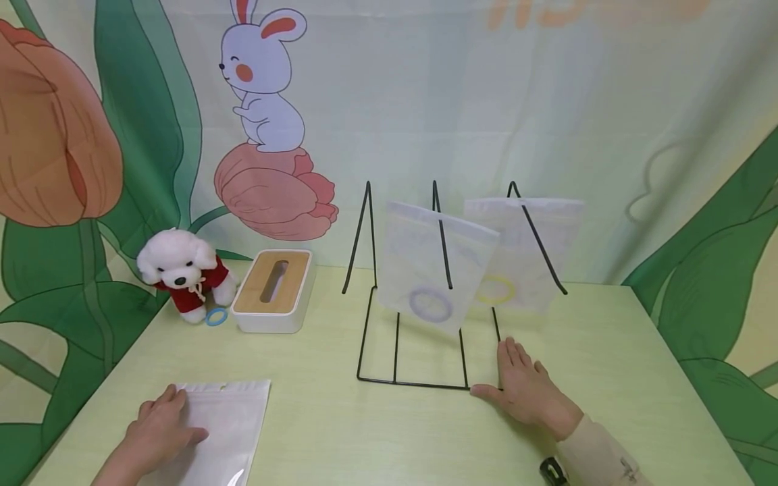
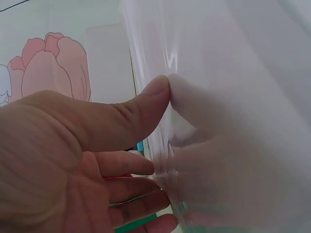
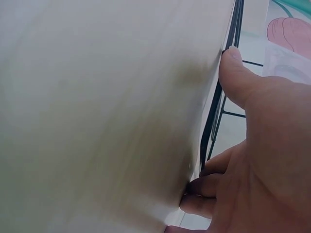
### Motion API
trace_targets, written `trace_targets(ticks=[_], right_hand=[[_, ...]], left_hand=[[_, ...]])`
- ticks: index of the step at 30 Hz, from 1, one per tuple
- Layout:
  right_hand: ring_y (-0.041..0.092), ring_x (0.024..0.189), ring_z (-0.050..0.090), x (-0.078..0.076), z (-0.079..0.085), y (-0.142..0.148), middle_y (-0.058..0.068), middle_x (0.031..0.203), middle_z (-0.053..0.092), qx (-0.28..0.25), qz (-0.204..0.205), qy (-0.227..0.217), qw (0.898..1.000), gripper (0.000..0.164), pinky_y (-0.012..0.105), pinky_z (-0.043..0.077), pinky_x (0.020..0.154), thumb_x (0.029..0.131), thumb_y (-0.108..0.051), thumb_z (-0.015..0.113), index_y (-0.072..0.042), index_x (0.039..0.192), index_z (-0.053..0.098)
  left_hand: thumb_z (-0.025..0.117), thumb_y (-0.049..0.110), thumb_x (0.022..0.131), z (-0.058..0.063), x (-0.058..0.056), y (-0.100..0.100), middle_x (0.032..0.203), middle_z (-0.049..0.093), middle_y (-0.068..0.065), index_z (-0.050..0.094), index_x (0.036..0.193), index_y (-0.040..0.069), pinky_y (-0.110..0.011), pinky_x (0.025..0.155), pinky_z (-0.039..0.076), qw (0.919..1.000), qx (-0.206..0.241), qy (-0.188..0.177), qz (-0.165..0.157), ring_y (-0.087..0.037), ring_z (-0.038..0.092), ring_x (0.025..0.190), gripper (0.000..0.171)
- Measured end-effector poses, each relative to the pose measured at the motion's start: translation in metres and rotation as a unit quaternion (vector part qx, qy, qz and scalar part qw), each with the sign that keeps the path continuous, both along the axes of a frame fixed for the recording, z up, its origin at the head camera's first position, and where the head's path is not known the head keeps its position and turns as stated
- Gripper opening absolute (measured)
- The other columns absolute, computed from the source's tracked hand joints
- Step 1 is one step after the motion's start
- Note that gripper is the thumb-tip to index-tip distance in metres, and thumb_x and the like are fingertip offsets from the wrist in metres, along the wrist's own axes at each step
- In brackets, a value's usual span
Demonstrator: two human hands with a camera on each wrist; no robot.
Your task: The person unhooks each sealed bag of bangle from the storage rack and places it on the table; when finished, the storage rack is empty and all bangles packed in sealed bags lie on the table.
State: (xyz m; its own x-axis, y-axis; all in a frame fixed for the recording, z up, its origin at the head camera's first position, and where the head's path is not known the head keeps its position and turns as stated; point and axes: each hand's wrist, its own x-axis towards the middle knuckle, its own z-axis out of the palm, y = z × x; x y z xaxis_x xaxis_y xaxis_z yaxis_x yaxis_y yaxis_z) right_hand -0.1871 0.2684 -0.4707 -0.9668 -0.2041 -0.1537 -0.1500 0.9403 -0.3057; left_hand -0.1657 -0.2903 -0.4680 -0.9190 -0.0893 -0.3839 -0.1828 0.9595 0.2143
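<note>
At the lower left in the head view, my left hand (image 1: 161, 432) rests on a white zip bag (image 1: 234, 418) lying on the table. Its thumb and fingertips touch the bag's glossy surface (image 2: 218, 58) in the left wrist view. Over on the right, my right hand (image 1: 529, 388) lies at the front right corner of a black wire rack (image 1: 413, 385), thumb and fingers spread. The right wrist view shows the thumb (image 3: 235, 73) against the rack's dark wire (image 3: 211, 121). A bag with a purple ring (image 1: 401, 250) and a bag with a yellow ring (image 1: 541, 263) hang on the rack.
A white plush dog (image 1: 179, 256) in a red top sits at the back left, with a blue ring (image 1: 209, 320) by its feet. Beside it is a tissue box (image 1: 273, 320) with a wooden lid. A printed curtain (image 1: 389, 101) hangs behind the table (image 1: 328, 432).
</note>
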Motion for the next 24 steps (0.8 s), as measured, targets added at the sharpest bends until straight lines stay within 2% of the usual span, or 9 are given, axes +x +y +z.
trace_targets(ticks=[10, 16, 21, 24], right_hand=[[0.049, 0.141, 0.015, 0.0001, -0.0015, 0.0022, 0.033, 0.154, 0.011, 0.005, 0.0, 0.009, 1.0, 0.106, 0.071, 0.02, 0.103, 0.091, -0.068, 0.046, 0.015, 0.148, 0.014], [0.049, 0.141, 0.014, 0.0003, -0.0026, 0.0025, 0.033, 0.155, 0.011, 0.002, 0.002, 0.009, 1.0, 0.106, 0.071, 0.02, 0.103, 0.09, -0.069, 0.045, 0.015, 0.148, 0.014], [0.049, 0.141, 0.013, -0.0002, -0.0035, 0.0025, 0.033, 0.155, 0.01, 0.001, 0.001, 0.006, 1.0, 0.105, 0.071, 0.018, 0.104, 0.091, -0.068, 0.045, 0.015, 0.148, 0.013], [0.049, 0.141, 0.012, -0.0011, -0.0039, 0.0024, 0.033, 0.155, 0.009, 0.001, 0.003, 0.004, 1.0, 0.105, 0.071, 0.017, 0.104, 0.091, -0.068, 0.045, 0.015, 0.148, 0.013]], left_hand=[[0.078, 0.038, 0.08, 0.0026, -0.0006, 0.0031, 0.139, 0.019, -0.048, 0.031, 0.135, -0.024, -0.069, 0.094, 0.034, 0.9999, 0.004, -0.01, 0.0, -0.063, 0.028, 0.118, 0.095], [0.078, 0.039, 0.08, 0.0016, -0.0001, -0.0007, 0.138, 0.017, -0.05, 0.031, 0.133, -0.025, -0.07, 0.093, 0.034, 0.9999, 0.009, -0.005, -0.014, -0.064, 0.028, 0.117, 0.095], [0.075, 0.042, 0.082, 0.0036, -0.0003, -0.0028, 0.136, 0.015, -0.052, 0.031, 0.132, -0.026, -0.069, 0.094, 0.034, 0.9997, 0.019, -0.007, -0.013, -0.066, 0.029, 0.115, 0.096], [0.069, 0.05, 0.085, 0.0096, -0.0004, -0.0023, 0.137, 0.014, -0.052, 0.031, 0.132, -0.026, -0.071, 0.093, 0.033, 0.9995, 0.031, 0.0, -0.005, -0.067, 0.026, 0.116, 0.097]])
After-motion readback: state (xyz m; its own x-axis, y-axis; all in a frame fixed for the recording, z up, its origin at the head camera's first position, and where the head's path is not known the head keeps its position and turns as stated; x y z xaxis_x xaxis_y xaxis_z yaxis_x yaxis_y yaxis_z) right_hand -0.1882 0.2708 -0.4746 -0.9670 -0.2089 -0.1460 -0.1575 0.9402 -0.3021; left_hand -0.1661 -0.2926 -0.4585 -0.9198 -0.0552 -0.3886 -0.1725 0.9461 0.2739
